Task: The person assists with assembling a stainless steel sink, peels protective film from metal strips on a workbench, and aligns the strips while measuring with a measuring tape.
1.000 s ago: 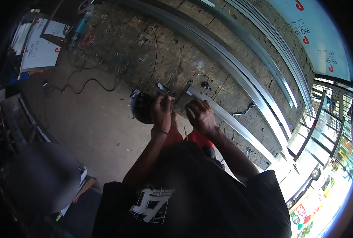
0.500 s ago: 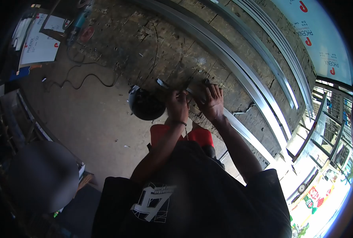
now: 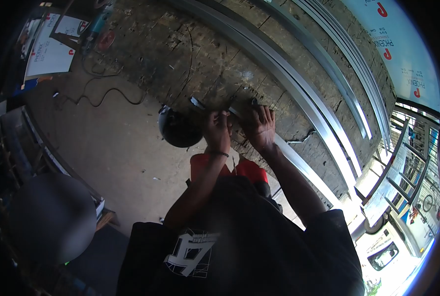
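Head view: nearest, over the dark shirt, the left hand (image 3: 217, 132) has its fingers drawn in at the near edge of the workbench (image 3: 215, 64), though whether they pinch anything I cannot tell. Just beside it, the right hand (image 3: 260, 129) lies with bent fingers over the flat metal bar (image 3: 306, 170), which runs beneath it toward the bench's right-hand corner; whether it grips or merely rests is hidden too. Both hands are bare, so a sharp edge or burr at the bar's end, if it has one, could cut a fingertip, most likely should the bar slip lengthwise under a loose hold. Close by the left hand, the round black container (image 3: 179, 128) sits at the bench's edge, above the floor or partly over it; an outward swing of that wrist could knock it. Small metal scraps (image 3: 197, 103) and a twisted strip (image 3: 301, 138) lie near enough to scratch the hands or catch under the bar. Farther across, long metal profiles (image 3: 323, 113) could shift if bumped by the bar's far end. Off to the left, a loose cord (image 3: 114, 93) on the floor might snag a foot; beyond it lies a teal power tool (image 3: 99, 27).
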Demonstrator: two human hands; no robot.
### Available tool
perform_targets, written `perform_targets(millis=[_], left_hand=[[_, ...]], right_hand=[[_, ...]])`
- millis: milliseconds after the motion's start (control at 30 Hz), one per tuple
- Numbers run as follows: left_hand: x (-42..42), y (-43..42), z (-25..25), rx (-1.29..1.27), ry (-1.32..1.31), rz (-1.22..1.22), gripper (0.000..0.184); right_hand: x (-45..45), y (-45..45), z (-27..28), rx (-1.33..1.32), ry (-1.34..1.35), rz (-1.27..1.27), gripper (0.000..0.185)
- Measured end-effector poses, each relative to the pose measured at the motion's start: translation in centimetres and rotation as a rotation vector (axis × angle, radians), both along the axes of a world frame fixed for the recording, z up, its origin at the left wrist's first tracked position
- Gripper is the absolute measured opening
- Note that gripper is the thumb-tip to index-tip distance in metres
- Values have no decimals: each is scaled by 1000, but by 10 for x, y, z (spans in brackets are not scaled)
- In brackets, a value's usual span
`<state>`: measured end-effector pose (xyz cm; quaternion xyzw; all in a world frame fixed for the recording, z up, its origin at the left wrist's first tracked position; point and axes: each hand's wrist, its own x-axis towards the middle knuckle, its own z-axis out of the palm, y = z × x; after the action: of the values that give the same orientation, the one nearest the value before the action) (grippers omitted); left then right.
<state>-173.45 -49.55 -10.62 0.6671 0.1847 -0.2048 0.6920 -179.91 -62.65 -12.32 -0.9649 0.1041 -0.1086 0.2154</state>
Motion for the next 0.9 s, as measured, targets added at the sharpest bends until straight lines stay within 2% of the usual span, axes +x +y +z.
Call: perform_targets(millis=[200,300,467,600,667,800,900], left_hand=[[4,-1,-8,-24,31,-44,23],[1,-6,-7,-29,78,-6,26],[-5,-19,-3,1,0,89,32],[-7,-25,0,13,14,109,32],[-8,-28,-3,-12,-12,171,23],[-7,-32,-5,-8,-47,191,22],[-3,-35,2,-57,-12,158,30]], right_hand=[[2,-2,-2,48,-51,1,59],[3,-3,2,67,-40,1,54],[9,-7,10,187,-36,-17,43],[12,-10,15,206,-46,-15,42],[14,-11,18,208,-27,-8,39],[16,-14,24,258,1,-1,36],[20,-18,22,259,-14,-9,35]])
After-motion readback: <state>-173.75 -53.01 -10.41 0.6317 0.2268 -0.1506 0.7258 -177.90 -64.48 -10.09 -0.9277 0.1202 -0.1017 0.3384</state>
